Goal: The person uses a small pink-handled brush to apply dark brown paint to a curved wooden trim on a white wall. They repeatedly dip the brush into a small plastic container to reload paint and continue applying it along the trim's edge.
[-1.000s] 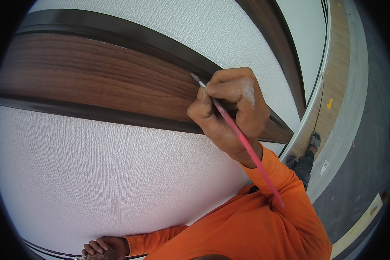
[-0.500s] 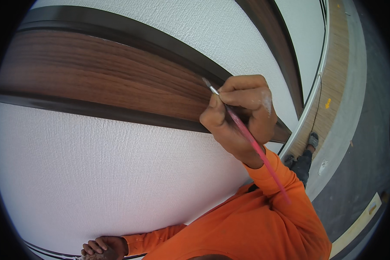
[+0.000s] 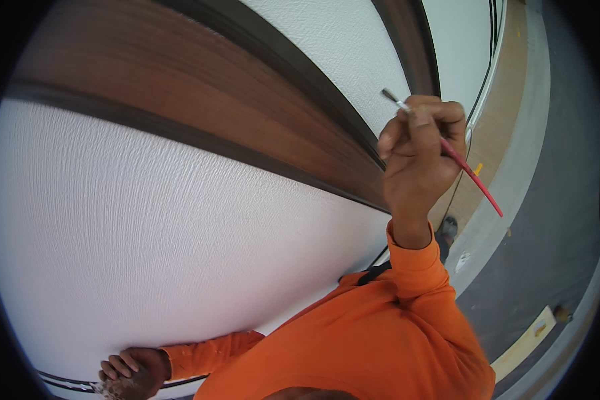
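My right hand [image 3: 423, 143] grips a thin paintbrush [image 3: 473, 177] with a red handle, a silver ferrule and a small dark bristle tip. The tip points up and left, in front of the white textured wall beside a dark-edged wood-grain band [image 3: 200, 80]; whether it touches anything cannot be told. At the lower left, my left hand [image 3: 137, 372] is curled near the white wall panel [image 3: 153, 220]. Its fingers are bent round something pale, only partly visible at the bottom, that I cannot make out.
Another dark wood-grain strip [image 3: 413, 40] crosses the wall farther right. Beyond the wall runs a tan walkway [image 3: 493, 127] with a thin cable and yellow marks, then a grey floor [image 3: 540, 200]. A pale board [image 3: 523, 343] lies at the lower right. My shoe [image 3: 450, 228] shows below my arm.
My right hand has moved right and slightly up with the paintbrush, away from the middle of the wood-grain band, and has turned. The view has shifted too. My left hand stays curled.
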Available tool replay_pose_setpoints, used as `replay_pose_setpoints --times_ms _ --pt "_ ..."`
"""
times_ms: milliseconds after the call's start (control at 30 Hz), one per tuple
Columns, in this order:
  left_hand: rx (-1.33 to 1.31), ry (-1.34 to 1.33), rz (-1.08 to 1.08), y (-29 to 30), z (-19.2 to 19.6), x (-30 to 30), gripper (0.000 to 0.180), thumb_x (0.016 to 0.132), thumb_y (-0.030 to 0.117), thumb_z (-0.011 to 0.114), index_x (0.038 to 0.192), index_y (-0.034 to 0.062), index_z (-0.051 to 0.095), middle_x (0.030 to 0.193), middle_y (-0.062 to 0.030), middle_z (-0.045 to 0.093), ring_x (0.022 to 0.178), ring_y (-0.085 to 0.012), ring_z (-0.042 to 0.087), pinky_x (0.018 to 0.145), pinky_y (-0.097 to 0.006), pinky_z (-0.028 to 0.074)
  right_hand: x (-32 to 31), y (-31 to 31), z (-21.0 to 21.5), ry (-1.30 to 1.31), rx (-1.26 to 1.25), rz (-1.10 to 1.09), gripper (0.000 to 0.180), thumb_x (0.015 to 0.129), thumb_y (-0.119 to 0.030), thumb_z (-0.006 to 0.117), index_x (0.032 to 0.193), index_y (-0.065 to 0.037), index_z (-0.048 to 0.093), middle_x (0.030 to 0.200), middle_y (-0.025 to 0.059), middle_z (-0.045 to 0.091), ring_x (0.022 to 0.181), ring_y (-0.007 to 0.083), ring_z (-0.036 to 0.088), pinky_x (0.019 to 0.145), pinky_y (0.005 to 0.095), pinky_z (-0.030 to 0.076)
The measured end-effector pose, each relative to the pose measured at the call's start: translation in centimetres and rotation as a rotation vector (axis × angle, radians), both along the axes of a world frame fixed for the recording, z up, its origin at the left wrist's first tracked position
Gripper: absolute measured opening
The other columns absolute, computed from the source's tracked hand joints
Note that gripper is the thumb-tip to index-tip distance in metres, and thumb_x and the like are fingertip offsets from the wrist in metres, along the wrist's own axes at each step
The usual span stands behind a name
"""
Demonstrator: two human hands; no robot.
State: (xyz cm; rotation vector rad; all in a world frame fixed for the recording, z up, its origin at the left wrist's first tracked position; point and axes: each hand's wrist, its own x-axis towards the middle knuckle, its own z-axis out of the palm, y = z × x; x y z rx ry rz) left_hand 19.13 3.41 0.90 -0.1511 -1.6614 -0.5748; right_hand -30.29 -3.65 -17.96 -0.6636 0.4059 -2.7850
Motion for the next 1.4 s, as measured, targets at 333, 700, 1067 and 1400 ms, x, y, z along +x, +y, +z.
replay_pose_setpoints --times_ms 333,700,1067,1400 --pt "0.014 0.238 0.019 -0.4 -1.6 3.8 0.082 0.065 0.029 0.087 0.125 -0.0007 0.04 0.103 -0.0082 0.044 0.081 -0.0189 0.051 0.066 -0.031 0.046 2.0 0.1 9.8 0.476 -0.026 -0.08 0.018 0.084 0.019 0.051 0.088 0.003 0.058 0.106 0.0155 0.053 0.079 0.0174 0.068 0.07 0.0296 0.061" --pt "0.22 0.338 -0.067 -0.3 -4.8 7.0 0.093 0.072 0.049 0.081 0.131 -0.0078 0.037 0.1 -0.0151 0.048 0.075 -0.0253 0.057 0.051 -0.037 0.054 13.1 -2.6 21.5 1.166 -0.148 -0.298 0.029 0.065 0.016 0.063 0.091 0.004 0.063 0.092 0.0163 0.065 0.075 0.0175 0.068 0.064 0.0241 0.058" --pt "0.502 0.561 0.095 -0.3 -14.7 6.0 0.09 0.08 0.065 0.066 0.14 0.0023 0.039 0.11 -0.0202 0.058 0.077 -0.0273 0.065 0.06 -0.039 0.056 22.9 -5.1 25.4 1.286 -0.325 -0.336 0.022 0.07 0.013 0.066 0.09 0.002 0.062 0.086 0.0154 0.065 0.073 0.0184 0.068 0.063 0.0253 0.057" --pt "0.526 0.744 0.321 -0.7 -19.5 4.4 0.09 0.079 0.068 0.061 0.137 0.001 0.042 0.112 -0.0192 0.058 0.089 -0.0253 0.059 0.064 -0.034 0.049 22.9 -5.1 25.6 1.433 -0.35 -0.565 0.025 0.064 0.008 0.066 0.085 -0.003 0.06 0.088 0.0123 0.065 0.066 0.0145 0.066 0.056 0.0227 0.055"
